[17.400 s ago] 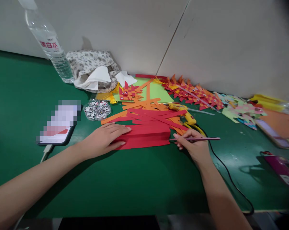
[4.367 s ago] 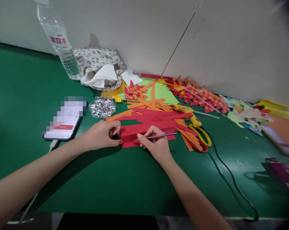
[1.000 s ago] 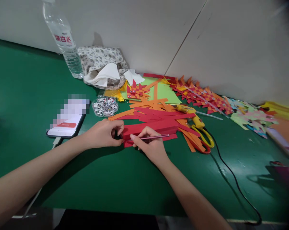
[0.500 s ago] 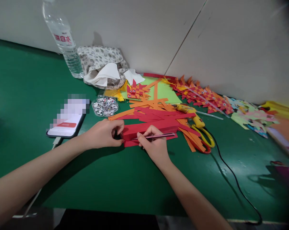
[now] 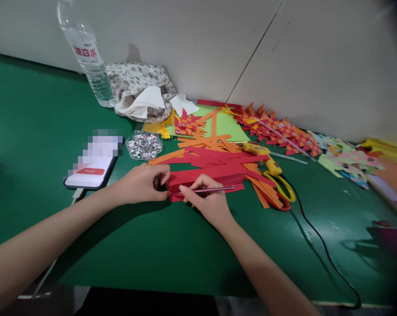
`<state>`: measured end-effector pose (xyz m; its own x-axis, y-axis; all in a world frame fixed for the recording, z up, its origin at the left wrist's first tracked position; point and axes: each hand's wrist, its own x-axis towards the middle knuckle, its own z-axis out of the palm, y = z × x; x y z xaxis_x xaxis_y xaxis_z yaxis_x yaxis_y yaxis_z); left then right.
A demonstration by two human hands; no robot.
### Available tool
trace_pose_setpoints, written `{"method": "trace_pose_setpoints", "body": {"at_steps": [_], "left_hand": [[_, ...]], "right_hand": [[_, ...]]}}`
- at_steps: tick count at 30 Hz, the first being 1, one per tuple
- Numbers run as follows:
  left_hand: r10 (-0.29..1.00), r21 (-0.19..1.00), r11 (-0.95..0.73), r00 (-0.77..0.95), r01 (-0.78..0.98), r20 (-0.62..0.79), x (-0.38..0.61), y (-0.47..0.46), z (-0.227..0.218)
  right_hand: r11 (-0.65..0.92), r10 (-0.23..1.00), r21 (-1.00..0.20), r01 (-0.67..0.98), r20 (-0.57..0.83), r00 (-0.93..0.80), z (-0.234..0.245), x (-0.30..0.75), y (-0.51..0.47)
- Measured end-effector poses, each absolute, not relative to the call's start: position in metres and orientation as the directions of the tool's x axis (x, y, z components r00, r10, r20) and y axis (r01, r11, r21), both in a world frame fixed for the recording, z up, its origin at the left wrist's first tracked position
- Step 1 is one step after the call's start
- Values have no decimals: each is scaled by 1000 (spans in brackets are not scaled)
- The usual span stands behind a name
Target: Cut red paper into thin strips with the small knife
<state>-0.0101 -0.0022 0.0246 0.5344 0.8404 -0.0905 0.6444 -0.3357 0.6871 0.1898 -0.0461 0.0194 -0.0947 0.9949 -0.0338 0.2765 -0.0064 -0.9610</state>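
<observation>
The red sheet (image 5: 185, 177) lies folded on the tabletop (image 5: 152, 250), directly in front of the person. Its long axis runs left to right, the right end slightly farther away; a crease runs parallel to that axis. The pen (image 5: 214, 189) lies across the near half of the sheet, roughly along the same axis, tip pointing left and tail right. The right hand (image 5: 208, 197) is closed on the pen in a writing grip near the tip, presumably for fine control. The left hand (image 5: 142, 186) is half curled, with a gap between thumb and forefinger and its tips at the sheet's left end, probably to steady it; whether they pinch or only press cannot be told. Directly behind the sheet lie loose strips (image 5: 211, 158), red over orange. Right of the sheet are the glue gun (image 5: 269, 160) and, nearer, the scissors (image 5: 285, 188), apparently kept within reach. Left of the sheet, beyond the left hand, lies the phone (image 5: 93, 164), its screen up, likely for viewing. The eye pack (image 5: 144, 145) lies behind and left of the sheet; the woven fish (image 5: 284, 131) are piled behind and right of it.
</observation>
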Motion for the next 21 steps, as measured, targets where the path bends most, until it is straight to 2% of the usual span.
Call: {"method": "trace_pose_setpoints", "body": {"at_steps": [21], "left_hand": [[829,659,-372,554,654,-82,-10,-3,26]], "right_hand": [[5,993,-948,319,-34,-116,16,191,-44]]}}
